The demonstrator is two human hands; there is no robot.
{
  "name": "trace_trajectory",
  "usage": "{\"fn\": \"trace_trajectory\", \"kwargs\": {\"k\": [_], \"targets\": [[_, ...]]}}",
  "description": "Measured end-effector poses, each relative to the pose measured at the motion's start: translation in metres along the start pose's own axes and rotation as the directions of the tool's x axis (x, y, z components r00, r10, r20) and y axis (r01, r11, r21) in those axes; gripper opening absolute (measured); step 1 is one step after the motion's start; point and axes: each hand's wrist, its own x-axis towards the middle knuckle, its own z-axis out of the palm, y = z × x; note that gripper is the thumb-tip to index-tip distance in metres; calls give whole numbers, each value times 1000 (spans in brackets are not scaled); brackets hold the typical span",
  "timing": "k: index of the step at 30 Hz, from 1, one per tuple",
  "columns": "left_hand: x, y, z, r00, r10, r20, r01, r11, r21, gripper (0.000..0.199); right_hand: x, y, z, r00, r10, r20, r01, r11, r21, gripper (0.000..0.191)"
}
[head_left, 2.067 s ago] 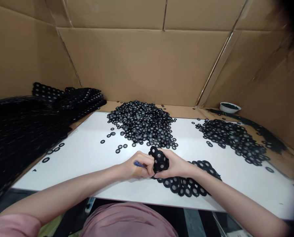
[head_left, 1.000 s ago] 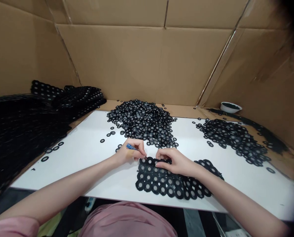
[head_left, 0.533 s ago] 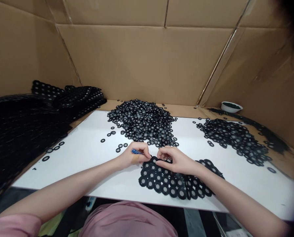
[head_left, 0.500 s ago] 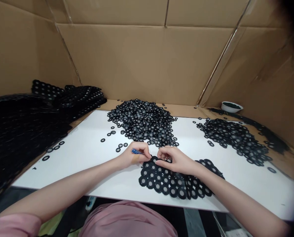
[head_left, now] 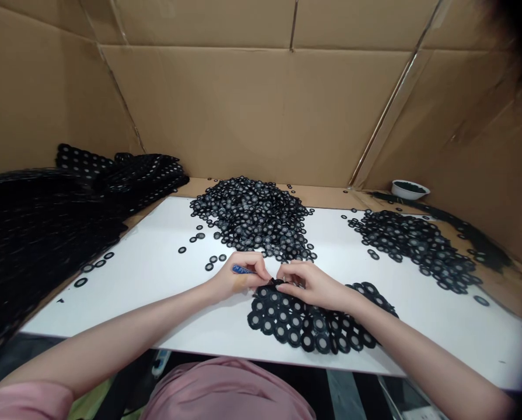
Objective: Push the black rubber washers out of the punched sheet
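Observation:
My left hand (head_left: 226, 283) is closed on a slim tool with a blue, white-lettered handle (head_left: 242, 269); my fingers hide its tip, so I cannot tell its exact kind. It meets the top left edge of a black panel of joined rings with pale grey centres (head_left: 282, 331). My right hand (head_left: 316, 287) pinches that same edge just to the right, thumb and index finger close together. The panel lies on the white board, partly under my right hand and forearm, with a fold right of its middle.
A large heap of loose black rings (head_left: 252, 213) stands beyond my hands. Another pile of rings (head_left: 414, 242) lies to the right, with a white bowl of dark material (head_left: 410, 190) behind it. Black strands and ring panels (head_left: 46, 216) cover the left. Cardboard walls (head_left: 226, 111) enclose the board.
My right fingers have shifted slightly left, closer to the left fingertips. The panel's top edge between them has moved a little; both hands keep their hold.

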Motion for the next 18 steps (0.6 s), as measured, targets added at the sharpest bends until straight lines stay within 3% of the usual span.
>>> {"fn": "trace_trajectory", "kwargs": {"k": [7,18], "targets": [[0,5,2,995,80,67,-88,990,113,9,-1,6,-2,999,-10,54,9,1000,18,12],[1,5,3,991,109,72,-119,981,152,12,0,6,1,1000,-9,20,9,1000,-13,13]]}}
